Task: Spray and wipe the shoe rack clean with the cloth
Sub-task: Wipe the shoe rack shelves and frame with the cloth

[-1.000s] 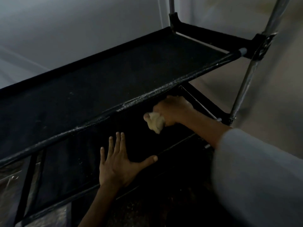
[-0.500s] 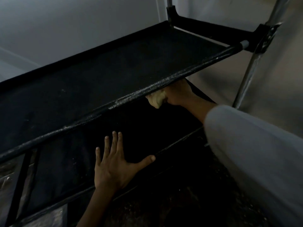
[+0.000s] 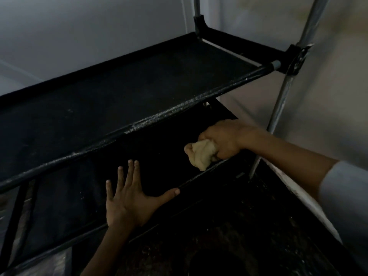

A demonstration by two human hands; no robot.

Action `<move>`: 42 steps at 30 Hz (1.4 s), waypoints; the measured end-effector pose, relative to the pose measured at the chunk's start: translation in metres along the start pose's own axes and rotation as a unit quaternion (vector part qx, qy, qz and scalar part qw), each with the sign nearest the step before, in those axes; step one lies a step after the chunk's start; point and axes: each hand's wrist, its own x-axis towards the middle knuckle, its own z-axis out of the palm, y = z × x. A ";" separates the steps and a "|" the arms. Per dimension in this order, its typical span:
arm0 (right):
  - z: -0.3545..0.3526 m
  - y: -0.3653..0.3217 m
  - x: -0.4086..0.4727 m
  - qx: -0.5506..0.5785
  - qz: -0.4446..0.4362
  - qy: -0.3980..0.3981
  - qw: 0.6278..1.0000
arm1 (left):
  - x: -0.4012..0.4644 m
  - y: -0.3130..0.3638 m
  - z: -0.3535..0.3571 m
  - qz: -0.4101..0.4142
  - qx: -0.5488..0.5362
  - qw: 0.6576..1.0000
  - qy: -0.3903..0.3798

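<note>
Closest to me I see the left hand (image 3: pixel 127 198). It lies flat on the lower shelf (image 3: pixel 65 198) of the shoe rack (image 3: pixel 123 96), with its fingers straight and spread wide, and the thumb points out along the shelf's front bar (image 3: pixel 197 179). It holds nothing.

A bit farther along that same shelf, toward its right end, is the right hand (image 3: pixel 225 141). Its fingers are curled tight around the cloth (image 3: pixel 201 153) — a pale, scrunched-up lump that sticks out of the fist toward the left hand. The cloth sits just above the front bar of the lower shelf. I cannot tell if it touches the bar. A light grey sleeve (image 3: pixel 344 192) covers the right arm.

Above both hands is the upper shelf (image 3: pixel 111 100), black and flat, with a dusty white streak along its front edge. At the right end of the rack a silver pole (image 3: pixel 286 84) goes up — behind the rack is a plain pale wall (image 3: pixel 79 30).
</note>
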 end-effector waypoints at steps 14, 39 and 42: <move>0.002 -0.025 0.080 0.044 0.223 0.153 0.962 | -0.029 -0.100 -0.019 -0.066 0.008 0.996 0.051; 0.047 -0.141 0.058 0.033 0.065 0.219 0.973 | -0.023 -0.101 -0.019 -0.094 -0.019 0.995 0.007; 0.036 -0.073 0.038 0.007 0.206 0.182 0.962 | -0.024 -0.102 -0.019 -0.096 -0.020 0.995 -0.014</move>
